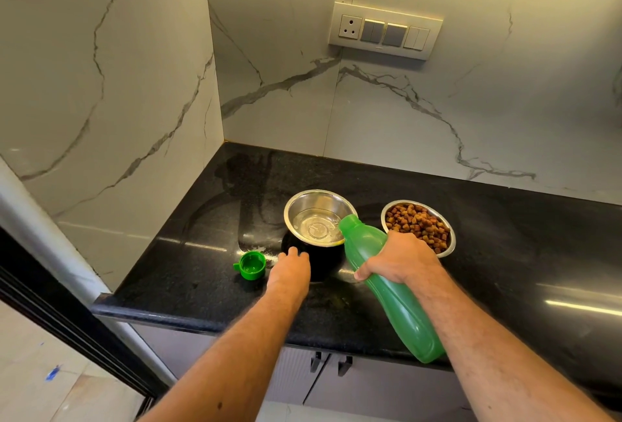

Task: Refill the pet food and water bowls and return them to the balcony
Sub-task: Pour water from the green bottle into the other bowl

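Head view, kitchen corner. A polished black granite countertop (488,226) runs along a white marble-pattern wall (286,51) that carries a cream switch plate with one socket and several rocker switches (385,30).

Two round stainless-steel pet bowls stand on the countertop, near each other but apart. The left one, a steel water bowl with a black outer body (318,219), holds a shallow layer of clear water. The right one, a steel food bowl (418,228), is filled with brown kibble pieces.

The right hand (402,258) grips a translucent green plastic bottle (390,287) around its upper body, fingers and thumb curled round it. The bottle is tilted steeply, its open neck over the right rim of the water bowl and its base towards the person, past the counter's front edge. Whether the neck touches the rim cannot be told.

The left hand (291,268) rests against the black near side of the water bowl, fingers extended and fairly straight, not wrapped round it.

A green screw cap (251,264) lies open side up on the countertop just left of the left hand, apart from the bowl.

Below the counter edge, grey cabinet doors with dark handles (331,364) are visible
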